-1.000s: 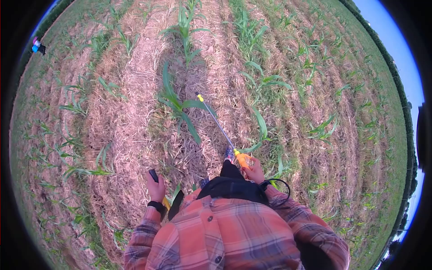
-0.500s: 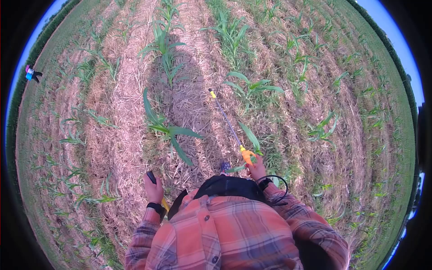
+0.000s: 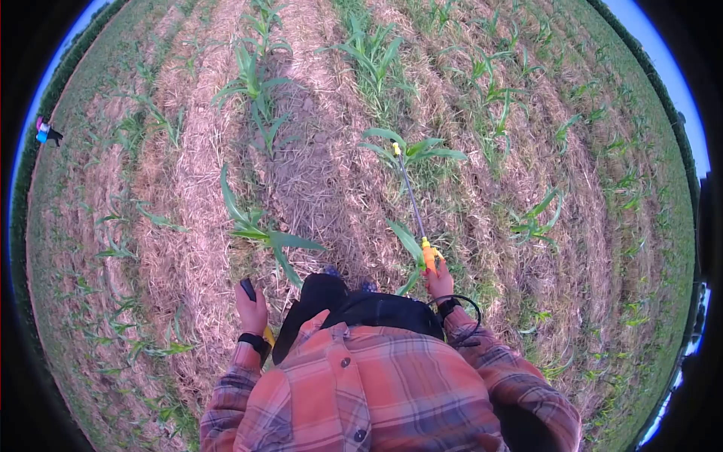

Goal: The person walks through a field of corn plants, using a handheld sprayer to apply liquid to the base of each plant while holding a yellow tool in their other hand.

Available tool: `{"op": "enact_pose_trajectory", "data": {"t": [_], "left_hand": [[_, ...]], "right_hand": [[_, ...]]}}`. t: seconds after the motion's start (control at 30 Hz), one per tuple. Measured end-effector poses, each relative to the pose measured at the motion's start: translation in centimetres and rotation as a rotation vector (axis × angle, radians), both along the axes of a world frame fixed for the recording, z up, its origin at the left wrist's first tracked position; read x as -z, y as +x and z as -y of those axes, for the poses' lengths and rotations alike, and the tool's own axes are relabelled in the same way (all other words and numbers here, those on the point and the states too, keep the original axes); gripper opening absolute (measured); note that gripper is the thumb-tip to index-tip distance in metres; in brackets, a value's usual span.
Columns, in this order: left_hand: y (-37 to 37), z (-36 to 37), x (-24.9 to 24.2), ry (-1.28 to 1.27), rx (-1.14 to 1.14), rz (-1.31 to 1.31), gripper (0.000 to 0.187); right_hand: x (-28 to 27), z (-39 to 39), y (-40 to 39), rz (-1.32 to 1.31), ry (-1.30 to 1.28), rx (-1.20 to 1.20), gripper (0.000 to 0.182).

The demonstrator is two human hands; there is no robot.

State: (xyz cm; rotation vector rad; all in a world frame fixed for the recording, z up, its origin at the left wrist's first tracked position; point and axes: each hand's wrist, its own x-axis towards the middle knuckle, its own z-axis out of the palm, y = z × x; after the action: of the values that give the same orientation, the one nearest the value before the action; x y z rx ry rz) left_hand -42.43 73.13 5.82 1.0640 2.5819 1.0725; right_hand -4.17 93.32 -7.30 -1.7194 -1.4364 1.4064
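My right hand [image 3: 440, 281] is closed around the orange-yellow handle of a spray wand [image 3: 412, 194]. The thin dark lance points forward, and its yellow nozzle [image 3: 397, 149] is in front of a young maize plant [image 3: 422, 151] as seen from above. A black hose [image 3: 476, 309] loops beside my right wrist. My left hand [image 3: 252, 311] is wrapped around the black grip of a lever [image 3: 248, 288], with a yellow part showing below the wrist. Another maize plant [image 3: 257, 235] grows ahead of my left hand, and a long leaf [image 3: 407, 242] lies just left of the wand handle.
Rows of young maize and grass run forward over ground covered with dry straw [image 3: 203, 135]. Several plants stand close on both sides, one [image 3: 536, 218] to the right. Far left, a person [image 3: 47, 134] is in the field. My shoe tips show below my dark trousers [image 3: 324, 290].
The wand has swung right and now points more straight ahead, its nozzle now at the maize plant. The plants have shifted slightly left in view, and a dark-clad leg has come forward.
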Motion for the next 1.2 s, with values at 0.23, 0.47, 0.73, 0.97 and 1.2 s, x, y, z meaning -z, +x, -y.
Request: {"op": "enact_pose_trajectory", "data": {"t": [0.23, 0.47, 0.73, 0.97, 1.2], "left_hand": [[-3.6, -5.8, 0.7, 0.020, 0.007, 0.034, 0.029], [-10.0, -9.6, 0.0, -0.043, -0.048, 0.204, 0.033], [-16.3, -11.9, 0.2, 0.006, -0.074, 0.197, 0.033], [-19.7, -13.2, 0.3, 0.021, -0.092, 0.165, 0.031], [-20.8, -15.5, 0.0, 0.028, -0.101, 0.142, 0.030]], "right_hand": [[1.0, -3.3, -3.1, 0.142, -0.004, -0.086, 0.057], [0.5, -8.9, -10.8, 0.230, 0.019, -0.214, 0.060], [-3.7, -12.9, -19.0, 0.191, -0.027, -0.286, 0.046], [-4.5, -15.2, -23.3, 0.170, -0.072, -0.248, 0.048], [-1.1, -19.0, -23.7, 0.205, -0.013, -0.345, 0.059]]}}
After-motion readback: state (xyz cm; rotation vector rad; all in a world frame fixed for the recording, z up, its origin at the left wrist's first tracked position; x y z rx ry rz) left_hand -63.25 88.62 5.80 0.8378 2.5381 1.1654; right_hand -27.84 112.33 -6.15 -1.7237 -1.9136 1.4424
